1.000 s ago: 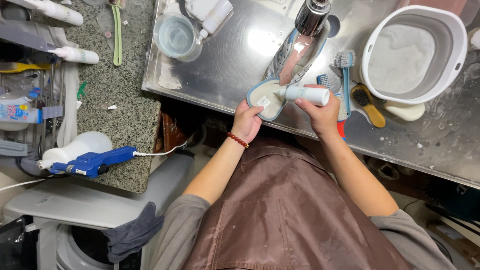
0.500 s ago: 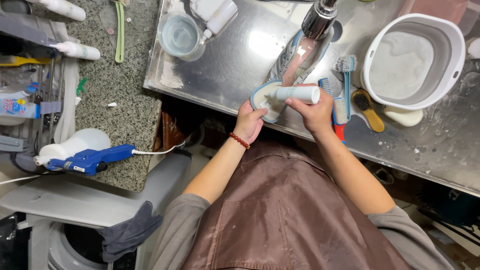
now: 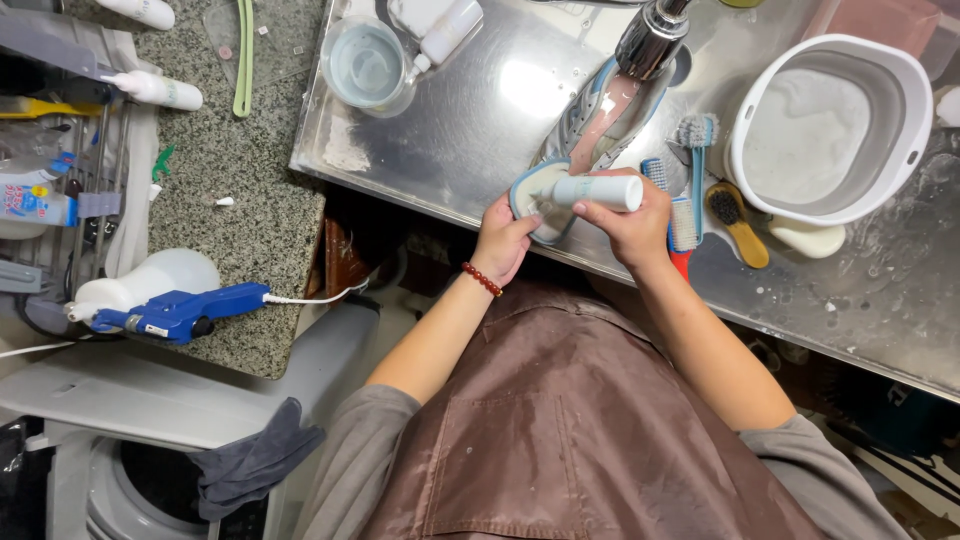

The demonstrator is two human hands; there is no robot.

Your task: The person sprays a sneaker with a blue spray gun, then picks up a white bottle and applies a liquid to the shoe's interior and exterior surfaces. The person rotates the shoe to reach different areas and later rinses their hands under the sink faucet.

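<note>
Here we grip one white bottle (image 3: 598,192) in our right hand (image 3: 628,226) and one shoe (image 3: 590,135) in our left hand (image 3: 503,243), beside four brushes (image 3: 684,222) on the steel tabletop (image 3: 470,120).

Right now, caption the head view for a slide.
Left hand steadies a grey-and-blue sneaker on the steel sink while the right hand holds a white squeeze bottle over its heel.

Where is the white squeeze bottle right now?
In the head view, the white squeeze bottle lies sideways in the right hand, nozzle over the shoe's heel, beside the brushes.
</note>
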